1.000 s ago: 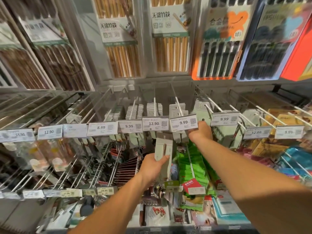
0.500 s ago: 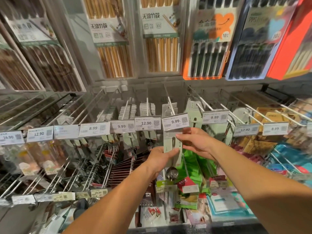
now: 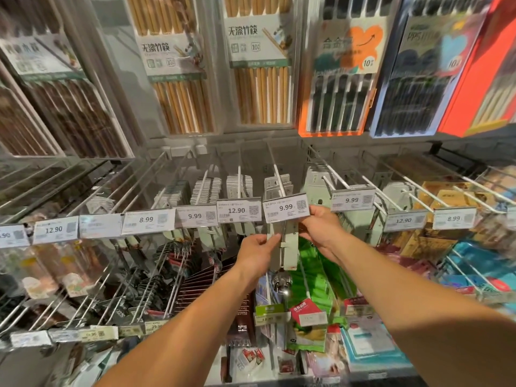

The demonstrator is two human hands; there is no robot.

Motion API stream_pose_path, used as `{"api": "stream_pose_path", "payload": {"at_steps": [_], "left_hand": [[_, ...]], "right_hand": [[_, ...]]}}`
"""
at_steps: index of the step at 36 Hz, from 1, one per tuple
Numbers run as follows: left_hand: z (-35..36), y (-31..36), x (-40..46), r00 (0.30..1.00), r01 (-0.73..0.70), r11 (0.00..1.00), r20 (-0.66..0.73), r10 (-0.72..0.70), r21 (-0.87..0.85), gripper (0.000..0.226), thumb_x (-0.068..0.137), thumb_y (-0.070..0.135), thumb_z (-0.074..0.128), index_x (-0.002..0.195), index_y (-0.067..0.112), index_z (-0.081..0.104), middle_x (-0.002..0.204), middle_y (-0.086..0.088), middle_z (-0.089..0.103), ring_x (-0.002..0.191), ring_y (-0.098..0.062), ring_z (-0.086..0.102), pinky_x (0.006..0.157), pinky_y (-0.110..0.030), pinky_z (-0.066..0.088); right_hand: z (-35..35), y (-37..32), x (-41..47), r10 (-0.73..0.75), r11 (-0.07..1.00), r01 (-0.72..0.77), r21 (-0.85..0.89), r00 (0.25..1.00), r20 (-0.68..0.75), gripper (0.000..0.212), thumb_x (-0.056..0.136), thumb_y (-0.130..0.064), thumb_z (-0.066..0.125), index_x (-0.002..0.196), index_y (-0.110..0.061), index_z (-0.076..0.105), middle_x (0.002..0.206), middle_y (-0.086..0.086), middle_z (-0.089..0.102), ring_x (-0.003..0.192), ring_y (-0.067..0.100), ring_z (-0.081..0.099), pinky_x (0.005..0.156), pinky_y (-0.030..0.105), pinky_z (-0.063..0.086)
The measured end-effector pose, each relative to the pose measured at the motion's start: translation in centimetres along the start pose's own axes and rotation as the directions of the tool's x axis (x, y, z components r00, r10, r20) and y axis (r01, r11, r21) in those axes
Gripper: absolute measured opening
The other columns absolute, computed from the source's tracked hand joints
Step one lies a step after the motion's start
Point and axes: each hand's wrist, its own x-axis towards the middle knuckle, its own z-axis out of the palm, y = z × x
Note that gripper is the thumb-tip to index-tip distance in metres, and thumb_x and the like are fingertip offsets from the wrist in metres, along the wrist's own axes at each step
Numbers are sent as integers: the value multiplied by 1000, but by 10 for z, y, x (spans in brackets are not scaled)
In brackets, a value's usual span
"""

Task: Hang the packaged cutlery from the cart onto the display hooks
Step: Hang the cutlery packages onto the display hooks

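Holding the spoon pack point(image 3: 287, 244) up under the 9.99 tag point(image 3: 286, 207) to line it up with that hook point(image 3: 276, 171). Left hand point(image 3: 255, 251) pinches its left edge, right hand point(image 3: 321, 227) grips the top right.

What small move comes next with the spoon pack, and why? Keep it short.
Probably lift the spoon pack slightly and slide its top onto the hook behind the 9.99 tag. Both hands, left hand and right hand, pinch it just beneath that tag; whether it is threaded cannot be seen.
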Motion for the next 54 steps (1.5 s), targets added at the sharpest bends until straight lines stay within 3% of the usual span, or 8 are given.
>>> {"api": "stream_pose_path", "payload": {"at_steps": [5, 10, 15, 22, 27, 34, 51, 54], "left_hand": [[7, 5, 10, 999, 9, 1000, -51, -10, -24, 34, 95, 35, 65, 86, 2, 72, 80, -10, 65, 70, -20, 54, 62, -29, 40], [11, 11, 19, 996, 25, 999, -82, -23, 22, 36, 99, 36, 58, 121, 9, 67, 75, -1, 67, 51, -8, 44, 38, -12, 33], [15, 7, 34, 995, 41, 978, -98, -22, 203, 41, 98, 41, 57, 122, 8, 62, 74, 0, 62, 55, -8, 49, 34, -9, 34], [0, -12, 34, 996, 83, 888, -22, -82, 452, 24, 97, 18, 59, 115, 3, 65, 96, -7, 63, 85, -21, 58, 71, -24, 43], [-9, -17, 26, 996, 54, 873, 34, -80, 485, 22, 95, 19, 63, 116, 12, 61, 114, -7, 65, 101, -22, 62, 85, -26, 47], [-7, -19, 9, 995, -36, 879, 101, -14, 476, 5, 98, 11, 55, 95, 15, 55, 80, 3, 55, 60, -8, 46, 50, -14, 38], [85, 2, -86, 946, -249, 830, 311, 96, 500, 24, 100, 20, 49, 91, 4, 64, 97, -21, 70, 91, -38, 65, 67, -34, 46], [119, 15, -108, 923, -309, 823, 359, 139, 477, 24, 99, 16, 48, 82, 8, 63, 81, -16, 66, 68, -29, 58, 53, -30, 41]], "right_hand": [[-5, 10, 5, -32, 989, 19, -147, 996, -84, 11, 97, -26, 59, 105, -23, 66, 105, -1, 71, 99, 16, 65, 90, 35, 54], [-12, 26, 6, 86, 994, -92, -61, 992, -93, 25, 102, -26, 49, 108, -7, 63, 66, 3, 59, 52, 13, 52, 51, 23, 45], [13, 18, 12, 59, 998, -58, 36, 997, -50, 20, 103, -11, 45, 96, -16, 63, 83, 4, 72, 71, 18, 67, 65, 27, 57], [19, 21, 34, 48, 998, -52, -39, 994, -94, 23, 102, -8, 48, 125, -5, 50, 103, 0, 65, 69, 0, 62, 88, 27, 46], [23, 22, 36, 123, 985, -118, 123, 992, -40, 27, 106, -9, 35, 126, -3, 52, 111, 7, 69, 78, 17, 68, 64, 24, 57], [9, 32, 3, 168, 986, -168, 25, 985, -24, 23, 101, -13, 45, 118, -10, 61, 111, 9, 70, 90, 24, 71, 75, 32, 59], [-91, 48, -120, 157, 981, -171, -94, 977, -146, 18, 94, -15, 60, 79, -8, 68, 69, 5, 64, 56, 14, 57, 49, 22, 41], [-123, 46, -151, 162, 982, -175, -74, 974, -156, 17, 97, -14, 57, 85, -5, 66, 69, 8, 61, 54, 15, 53, 41, 20, 38]]}}
